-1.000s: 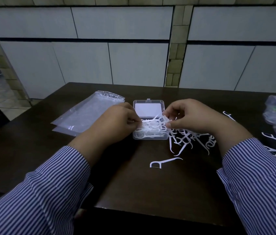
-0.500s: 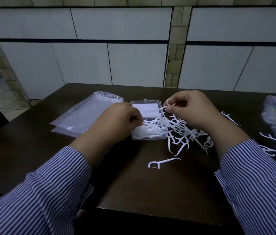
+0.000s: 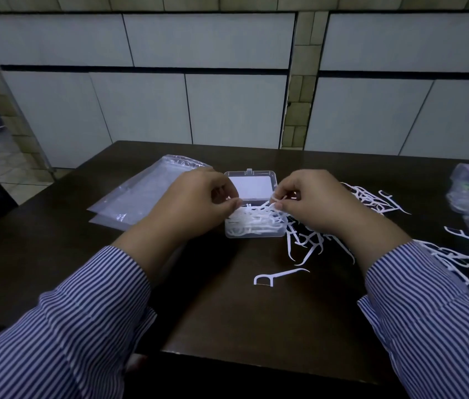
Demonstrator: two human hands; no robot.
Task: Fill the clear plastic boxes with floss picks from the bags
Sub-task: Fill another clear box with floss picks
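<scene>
Both hands over the clear box [image 3: 254, 226], close together. Right hand [image 3: 311, 203] pinching a floss pick [image 3: 278, 199] just above the box's right edge; left hand [image 3: 198, 201] curled at the left edge, fingertips on the picks inside, actual grip hard to tell. Box lying crosswise, lid [image 3: 252, 182] open at the back, heaped nearly full. Loose picks [image 3: 305, 243] on the worktop [image 3: 227, 306] just right of it, nearer the right hand. Flat bags [image 3: 138, 203] to the left.
</scene>
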